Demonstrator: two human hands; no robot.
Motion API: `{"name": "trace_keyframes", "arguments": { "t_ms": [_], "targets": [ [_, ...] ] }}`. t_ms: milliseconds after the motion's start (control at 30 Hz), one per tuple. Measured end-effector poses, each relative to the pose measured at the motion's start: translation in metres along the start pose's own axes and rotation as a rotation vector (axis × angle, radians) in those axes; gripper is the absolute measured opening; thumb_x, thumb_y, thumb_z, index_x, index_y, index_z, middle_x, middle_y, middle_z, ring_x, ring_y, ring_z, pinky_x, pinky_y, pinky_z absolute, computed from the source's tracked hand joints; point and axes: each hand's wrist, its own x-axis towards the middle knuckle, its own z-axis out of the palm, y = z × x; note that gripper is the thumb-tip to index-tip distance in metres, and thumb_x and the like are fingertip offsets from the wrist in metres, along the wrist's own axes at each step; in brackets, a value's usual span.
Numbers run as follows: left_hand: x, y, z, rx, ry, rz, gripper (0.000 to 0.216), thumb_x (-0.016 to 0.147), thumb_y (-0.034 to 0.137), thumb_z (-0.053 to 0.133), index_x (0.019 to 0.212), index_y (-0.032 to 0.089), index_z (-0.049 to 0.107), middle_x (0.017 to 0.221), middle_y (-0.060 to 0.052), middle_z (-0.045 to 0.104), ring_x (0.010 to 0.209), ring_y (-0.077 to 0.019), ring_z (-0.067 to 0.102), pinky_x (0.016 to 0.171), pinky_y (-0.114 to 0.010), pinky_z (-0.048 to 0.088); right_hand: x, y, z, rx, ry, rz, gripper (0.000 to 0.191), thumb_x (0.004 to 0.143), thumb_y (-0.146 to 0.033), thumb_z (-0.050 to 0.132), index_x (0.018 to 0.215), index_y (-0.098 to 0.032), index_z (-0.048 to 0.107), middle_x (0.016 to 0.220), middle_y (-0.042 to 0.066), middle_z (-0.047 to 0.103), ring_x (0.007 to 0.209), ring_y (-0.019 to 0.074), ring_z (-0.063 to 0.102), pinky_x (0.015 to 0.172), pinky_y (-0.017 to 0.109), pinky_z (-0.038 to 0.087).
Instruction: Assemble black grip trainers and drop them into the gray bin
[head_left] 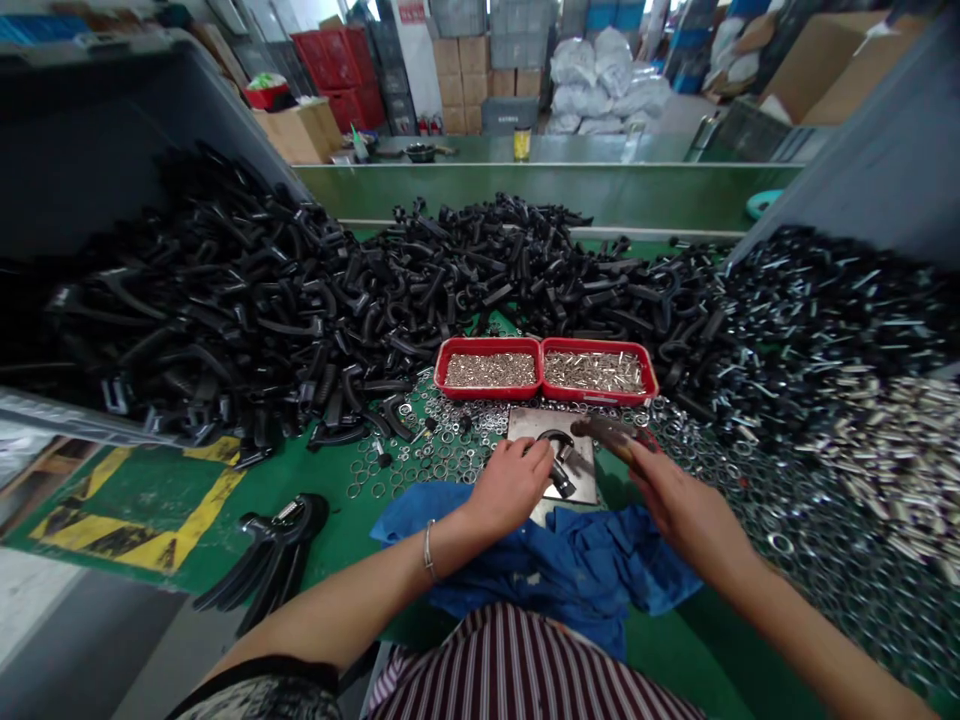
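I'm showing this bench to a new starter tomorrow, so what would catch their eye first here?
First, the huge heap of black curved parts sprawling across the back and left of the green table. Next, the two red trays of small metal pieces at the centre, just behind the metal plate where the left hand holds a curved part while the right hand grips a blurred tool.

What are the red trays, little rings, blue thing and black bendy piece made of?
Red trays: probably plastic, smooth, evenly coloured. Little rings: metal, silvery and glinting. Blue thing: cloth, crumpled into soft folds. Black bendy piece at the left hand: maybe plastic or rubber, dull black.
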Motion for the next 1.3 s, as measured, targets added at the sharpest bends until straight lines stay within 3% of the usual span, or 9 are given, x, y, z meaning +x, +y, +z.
{"name": "trace_keyframes", "arguments": {
  "t_ms": [100, 267, 433, 700, 833, 933, 1033, 1200, 1300],
  "targets": [
    [-0.001, -0.001, -0.001, -0.074, 0.03, -0.063, 0.034, 0.095, 0.031, 0.053, 0.127, 0.019, 0.055, 0.132, -0.012, 0.057, 0.118, -0.0284, 0.051, 0.097, -0.044, 0.042, 0.001, -0.002, -0.003, 0.037, -0.075, -0.016, 0.05, 0.1, -0.034, 0.039, 0.15, -0.027, 0.036, 0.141, 0.01, 0.057, 0.121, 0.0294, 0.061, 0.094, 0.045, 0.053],
    [-0.004, -0.004, 0.007, -0.228, 0.099, -0.231, 0.057, 0.088, 0.036, 0.064, 0.137, 0.016, 0.044, 0.123, -0.014, 0.058, 0.115, -0.0298, 0.052, 0.099, -0.046, 0.043, 0.002, -0.029, -0.015, 0.079, 0.181, -0.005, 0.054, 0.099, -0.037, 0.042, 0.152, -0.027, 0.035, 0.143, 0.011, 0.055, 0.126, 0.0298, 0.057, 0.104, 0.047, 0.047],
    [-0.004, -0.004, 0.018, -0.265, 0.142, -0.268, 0.088, 0.084, 0.034, 0.069, 0.149, 0.005, 0.017, 0.125, -0.02, 0.057, 0.116, -0.0331, 0.052, 0.103, -0.05, 0.042, 0.003, -0.036, -0.004, 0.129, -0.129, -0.051, 0.051, 0.098, -0.035, 0.041, 0.149, -0.027, 0.042, 0.132, 0.012, 0.063, 0.11, 0.0316, 0.066, 0.088, 0.046, 0.056],
    [0.006, -0.015, -0.005, -0.598, 0.094, -0.261, 0.062, 0.086, 0.033, 0.064, 0.142, 0.019, 0.041, 0.118, -0.012, 0.062, 0.112, -0.0306, 0.058, 0.1, -0.05, 0.046, -0.035, -0.019, 0.014, 0.726, -0.158, 0.533, 0.053, 0.096, -0.059, 0.04, 0.133, -0.022, 0.049, 0.077, 0.003, 0.069, 0.041, 0.0178, 0.053, 0.037, 0.031, 0.044],
    [0.014, -0.033, -0.014, -0.979, 0.058, -0.355, 0.051, 0.092, 0.036, 0.054, 0.139, 0.02, 0.043, 0.107, -0.009, 0.066, 0.097, -0.0227, 0.064, 0.089, -0.042, 0.052, -0.044, 0.014, 0.016, 0.368, -0.026, 0.382, 0.043, 0.095, -0.056, 0.04, 0.105, -0.021, 0.063, 0.089, 0.009, 0.069, 0.075, 0.0258, 0.067, 0.069, 0.039, 0.055],
    [0.013, -0.046, -0.007, -0.759, 0.115, -0.349, 0.036, 0.087, 0.028, 0.062, 0.12, 0.016, 0.057, 0.115, -0.01, 0.063, 0.111, -0.0243, 0.057, 0.102, -0.044, 0.043, -0.028, 0.051, 0.014, 0.034, 0.125, 0.245, 0.043, 0.096, -0.054, 0.04, 0.099, -0.018, 0.063, 0.098, 0.015, 0.065, 0.094, 0.0298, 0.063, 0.086, 0.044, 0.05],
    [0.005, -0.045, 0.0, -0.563, 0.084, -0.297, 0.018, 0.091, 0.029, 0.057, 0.103, 0.017, 0.063, 0.112, -0.009, 0.064, 0.112, -0.0244, 0.054, 0.105, -0.044, 0.039, -0.003, 0.073, 0.018, -0.139, 0.082, 0.258, 0.041, 0.096, -0.053, 0.04, 0.1, -0.017, 0.06, 0.098, 0.016, 0.063, 0.091, 0.0288, 0.063, 0.079, 0.041, 0.051],
    [0.001, -0.026, 0.003, -0.439, 0.063, -0.299, 0.057, 0.081, 0.044, 0.071, 0.128, 0.017, 0.053, 0.128, -0.012, 0.057, 0.121, -0.0305, 0.048, 0.106, -0.048, 0.037, 0.023, 0.067, 0.017, -0.374, -0.114, 0.295, 0.032, 0.098, -0.047, 0.041, 0.092, -0.019, 0.055, 0.097, 0.013, 0.066, 0.08, 0.0276, 0.066, 0.058, 0.033, 0.043],
    [0.01, -0.026, 0.003, -0.465, 0.024, -0.245, 0.054, 0.082, 0.036, 0.07, 0.13, 0.018, 0.053, 0.129, -0.011, 0.057, 0.123, -0.0292, 0.047, 0.108, -0.047, 0.037, 0.028, 0.056, -0.003, -0.45, -0.099, 0.321, 0.032, 0.099, -0.047, 0.039, 0.099, -0.018, 0.054, 0.085, 0.013, 0.068, 0.071, 0.0305, 0.067, 0.053, 0.034, 0.04]
  ]
}}
